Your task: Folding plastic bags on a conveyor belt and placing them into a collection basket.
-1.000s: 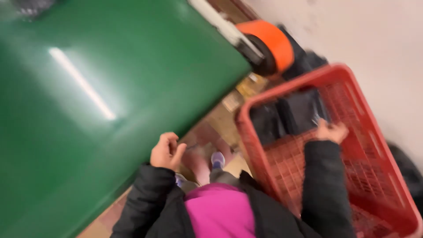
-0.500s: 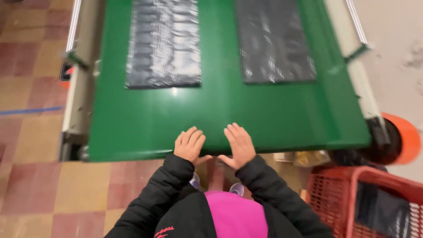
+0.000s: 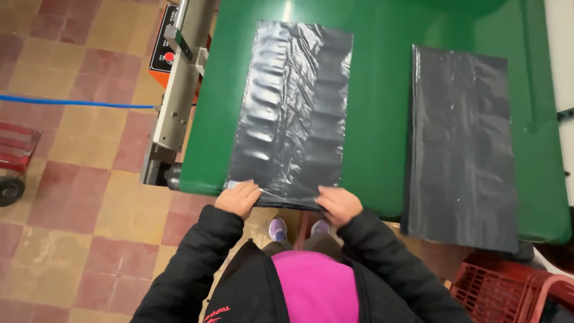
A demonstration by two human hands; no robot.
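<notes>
Two stacks of dark grey plastic bags lie flat on a green belt table (image 3: 382,119). My left hand (image 3: 238,198) grips the near left corner of the left stack (image 3: 293,113) at the table's front edge. At the same stack's near right corner, my right hand (image 3: 338,203) pinches the edge. The right stack (image 3: 463,143) lies untouched, its near end hanging a little past the table's edge. Black jacket sleeves cover both my arms.
A metal side rail (image 3: 179,78) with an orange control box (image 3: 162,51) runs along the table's left. A red plastic basket (image 3: 508,293) stands at the lower right. A blue hose (image 3: 78,103) crosses the tiled floor, and a red wheeled cart (image 3: 15,161) sits at the far left.
The view swung from the red basket back over the table. My hands moved from the bare green front edge to the left bag stack and closed on its near corners.
</notes>
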